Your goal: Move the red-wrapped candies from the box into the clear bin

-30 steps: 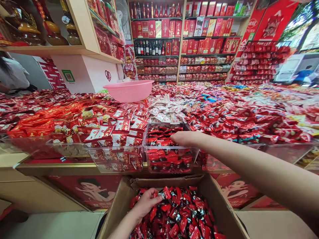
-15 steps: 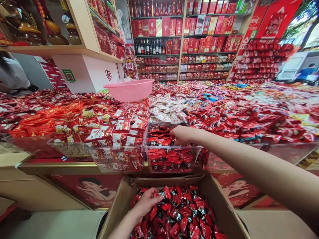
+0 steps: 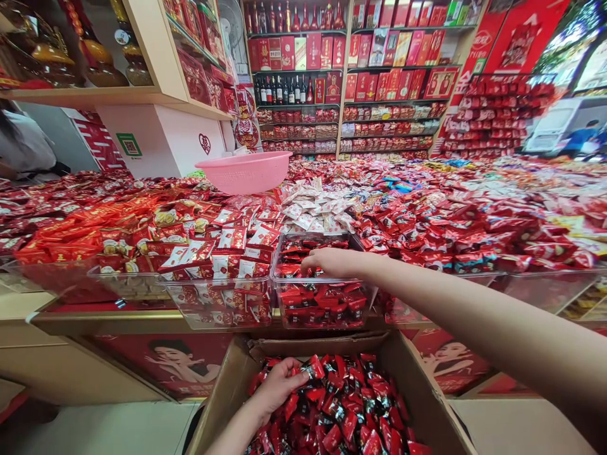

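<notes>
My left hand (image 3: 281, 387) is in an open cardboard box (image 3: 429, 385), its thumb and fingers closed on a red-and-black wrapped candy (image 3: 315, 368). Many more of these wrapped candies (image 3: 341, 411) fill the box around it. Above and beyond the box, my right hand (image 3: 327, 262) reaches into a clear plastic bin (image 3: 327, 284) of similar red-and-black candies. Its fingers are bent downward, slightly apart, over the candies, and the fingertips are partly hidden. I see nothing held in it.
Left of that bin stands another clear bin with red-and-white packets (image 3: 232, 265). White packets (image 3: 317, 208) lie behind it, and a pink plastic basket (image 3: 244, 172) rests on the heaped sweets. Shelves of bottles and red boxes (image 3: 298, 54) line the back. A counter edge (image 3: 156, 319) runs behind the box.
My right hand has moved left across the candies in the clear bin. My left hand has stayed in place in the cardboard box.
</notes>
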`<state>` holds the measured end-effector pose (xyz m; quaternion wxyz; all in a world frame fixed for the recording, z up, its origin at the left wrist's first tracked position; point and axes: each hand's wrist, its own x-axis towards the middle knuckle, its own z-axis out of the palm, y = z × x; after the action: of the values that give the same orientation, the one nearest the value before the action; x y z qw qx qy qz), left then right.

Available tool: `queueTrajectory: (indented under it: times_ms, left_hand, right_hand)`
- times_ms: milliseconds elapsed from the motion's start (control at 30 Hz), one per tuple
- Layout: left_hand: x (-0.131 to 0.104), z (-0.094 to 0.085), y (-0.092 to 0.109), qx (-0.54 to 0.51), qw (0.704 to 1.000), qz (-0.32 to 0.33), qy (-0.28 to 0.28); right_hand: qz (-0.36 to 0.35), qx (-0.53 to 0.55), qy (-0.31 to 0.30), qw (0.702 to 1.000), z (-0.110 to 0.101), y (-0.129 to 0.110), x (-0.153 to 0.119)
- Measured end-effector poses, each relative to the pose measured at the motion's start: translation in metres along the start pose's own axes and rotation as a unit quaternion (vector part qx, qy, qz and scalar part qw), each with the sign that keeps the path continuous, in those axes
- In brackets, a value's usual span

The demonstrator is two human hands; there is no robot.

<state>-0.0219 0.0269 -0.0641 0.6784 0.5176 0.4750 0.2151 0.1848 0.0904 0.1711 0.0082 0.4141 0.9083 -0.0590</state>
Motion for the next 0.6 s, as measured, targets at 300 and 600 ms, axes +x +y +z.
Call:
queueTrajectory:
  times_ms: [300, 600]
  left_hand:
    - [-0.0014, -0.0002, 0.0014, 0.001, 1.0, -0.001, -0.004]
    - [-0.0054, -0.0004, 0.0026, -0.017, 0.999, 0.014, -0.037]
  right_hand:
    - [0.112, -0.021, -0.006, 0.994, 0.0014, -0.0011, -0.003]
    - [0.097, -0.033, 0.0, 0.995, 0.0043, 0.0002, 0.0033]
